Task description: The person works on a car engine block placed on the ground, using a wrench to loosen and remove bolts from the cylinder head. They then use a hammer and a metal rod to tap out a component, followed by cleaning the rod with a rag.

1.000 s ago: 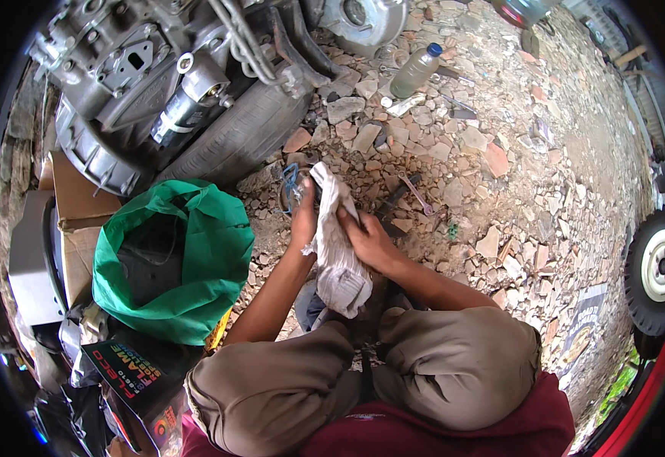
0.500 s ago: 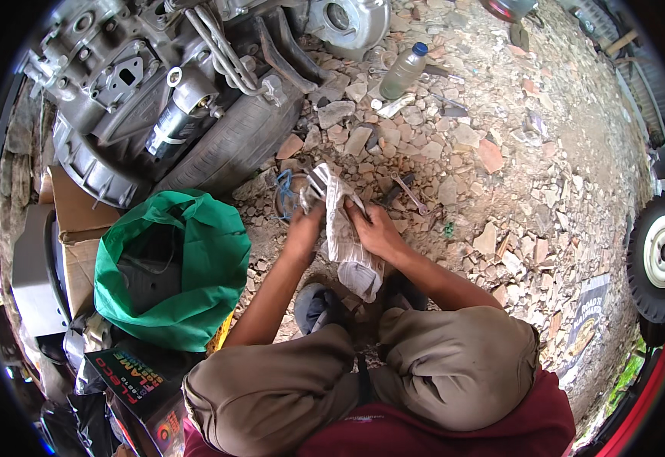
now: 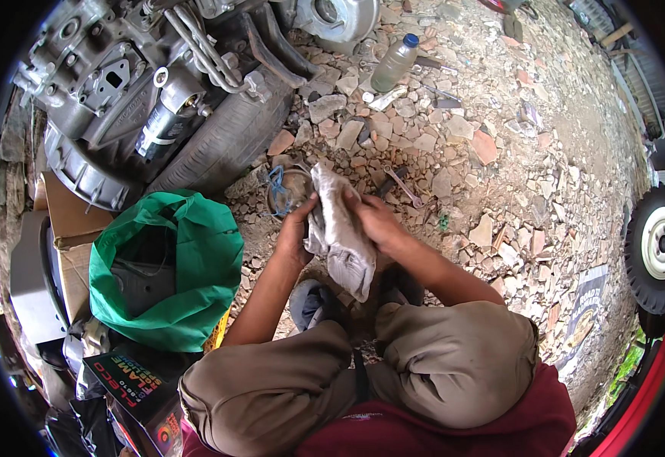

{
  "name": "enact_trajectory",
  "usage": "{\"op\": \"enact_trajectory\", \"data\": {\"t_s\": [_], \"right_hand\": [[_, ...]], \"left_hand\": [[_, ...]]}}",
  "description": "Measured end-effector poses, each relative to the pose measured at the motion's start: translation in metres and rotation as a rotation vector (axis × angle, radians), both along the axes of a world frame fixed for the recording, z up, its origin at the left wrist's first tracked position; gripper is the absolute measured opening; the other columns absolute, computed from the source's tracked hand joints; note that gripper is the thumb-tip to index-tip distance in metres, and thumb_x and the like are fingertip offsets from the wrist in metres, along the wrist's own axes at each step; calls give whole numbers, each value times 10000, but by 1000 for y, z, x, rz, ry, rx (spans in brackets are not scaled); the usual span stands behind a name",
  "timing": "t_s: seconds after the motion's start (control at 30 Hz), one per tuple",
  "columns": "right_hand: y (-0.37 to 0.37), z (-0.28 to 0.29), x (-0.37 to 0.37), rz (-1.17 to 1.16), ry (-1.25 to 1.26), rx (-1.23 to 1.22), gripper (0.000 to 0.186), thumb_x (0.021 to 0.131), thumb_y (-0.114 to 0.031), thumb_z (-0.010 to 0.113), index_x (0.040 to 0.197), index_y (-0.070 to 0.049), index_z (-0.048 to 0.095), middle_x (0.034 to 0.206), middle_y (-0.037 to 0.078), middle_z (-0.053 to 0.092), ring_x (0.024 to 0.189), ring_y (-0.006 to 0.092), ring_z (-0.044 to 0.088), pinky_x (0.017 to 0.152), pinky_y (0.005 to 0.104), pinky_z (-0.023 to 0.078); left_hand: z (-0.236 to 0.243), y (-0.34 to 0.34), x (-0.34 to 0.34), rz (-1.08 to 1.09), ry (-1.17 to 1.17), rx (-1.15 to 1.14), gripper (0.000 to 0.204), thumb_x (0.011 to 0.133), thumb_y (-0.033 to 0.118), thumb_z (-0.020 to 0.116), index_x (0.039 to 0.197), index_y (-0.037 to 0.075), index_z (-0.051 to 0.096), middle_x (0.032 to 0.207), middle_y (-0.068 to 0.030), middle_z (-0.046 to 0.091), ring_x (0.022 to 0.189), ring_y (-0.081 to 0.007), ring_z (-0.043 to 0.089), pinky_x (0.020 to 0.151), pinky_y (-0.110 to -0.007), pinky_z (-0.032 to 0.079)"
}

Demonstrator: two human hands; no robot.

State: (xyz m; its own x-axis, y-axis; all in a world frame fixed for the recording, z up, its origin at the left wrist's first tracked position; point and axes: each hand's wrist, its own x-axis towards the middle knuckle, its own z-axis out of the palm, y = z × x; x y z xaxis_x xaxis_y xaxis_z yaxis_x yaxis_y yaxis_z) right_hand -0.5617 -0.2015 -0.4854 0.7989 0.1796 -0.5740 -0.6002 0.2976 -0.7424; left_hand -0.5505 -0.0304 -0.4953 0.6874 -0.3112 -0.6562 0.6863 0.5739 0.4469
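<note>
A light, soiled cloth rag (image 3: 338, 221) hangs bunched between my two hands, above the ground in front of my feet. My left hand (image 3: 296, 232) grips its left side, with the fingers partly hidden by the folds. On the other side, my right hand (image 3: 376, 221) is closed on the rag with the thumb on top. Whether anything is wrapped inside the cloth I cannot tell. Just beyond my left hand lies a round container (image 3: 293, 190) with a blue string (image 3: 277, 185) at its edge. A combination wrench (image 3: 404, 187) rests on the stones to the right of the rag.
An engine block (image 3: 111, 84) sits by a tyre (image 3: 229, 133) at the upper left. Left of my knees stand a green bag (image 3: 214, 259) and a cardboard box (image 3: 73, 209). A blue-capped bottle (image 3: 395, 67) stands ahead on broken stones. A small wheel (image 3: 658, 238) is at the right.
The rag has turned and bunched up between my hands, its striped end no longer showing. My left hand has shifted slightly left and down. The whole view has moved a little.
</note>
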Motion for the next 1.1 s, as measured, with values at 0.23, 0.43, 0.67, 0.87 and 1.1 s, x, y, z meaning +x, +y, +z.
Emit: {"op": "enact_trajectory", "data": {"t_s": [0.23, 0.43, 0.67, 0.87, 1.1], "right_hand": [[-20, -38, -11, 110, 66, 41, 526, 977, -467, 578, 1191, 9, 640, 1032, 66, 674, 914, 98, 596, 799, 248, 469], [-25, 1, -9, 397, -322, -195, 440, 1015, -400, 529, 1035, 16, 672, 819, 36, 655, 758, 79, 540, 697, 292, 449], [-33, 5, -7, 696, -473, -92, 385, 1003, -334, 534, 1047, 26, 664, 808, 50, 653, 742, 132, 553, 697, 311, 449], [-61, 25, 15, 22, -58, 690, 571, 972, -307, 514, 1412, 45, 423, 1343, 199, 555, 1178, 292, 585, 1053, 401, 452], [-41, 28, 25, 185, -247, 97, 502, 994, -314, 518, 1358, 30, 479, 1265, 180, 587, 1103, 237, 618, 941, 366, 528]], "left_hand": [[-6, 17, 1, -78, 31, 139, 368, 856, 244, 645, 1143, 16, 606, 969, -124, 692, 863, -252, 684, 817, -402, 562], [-32, 39, 5, -40, -103, 160, 477, 825, 242, 550, 1226, -16, 563, 1127, -151, 671, 1041, -285, 649, 976, -413, 493], [-24, 58, 8, 7, -30, -11, 415, 908, 275, 502, 1210, 4, 591, 1172, -125, 673, 1078, -278, 637, 991, -416, 476], [-15, 80, 20, 197, -84, 86, 209, 1000, 269, 497, 1118, 104, 547, 762, 32, 442, 655, -123, 426, 623, -302, 386], [37, 39, 7, -291, -151, 67, 823, 911, 789, 253, 1310, 105, 479, 731, 15, 465, 530, -99, 384, 472, -260, 287]]}}
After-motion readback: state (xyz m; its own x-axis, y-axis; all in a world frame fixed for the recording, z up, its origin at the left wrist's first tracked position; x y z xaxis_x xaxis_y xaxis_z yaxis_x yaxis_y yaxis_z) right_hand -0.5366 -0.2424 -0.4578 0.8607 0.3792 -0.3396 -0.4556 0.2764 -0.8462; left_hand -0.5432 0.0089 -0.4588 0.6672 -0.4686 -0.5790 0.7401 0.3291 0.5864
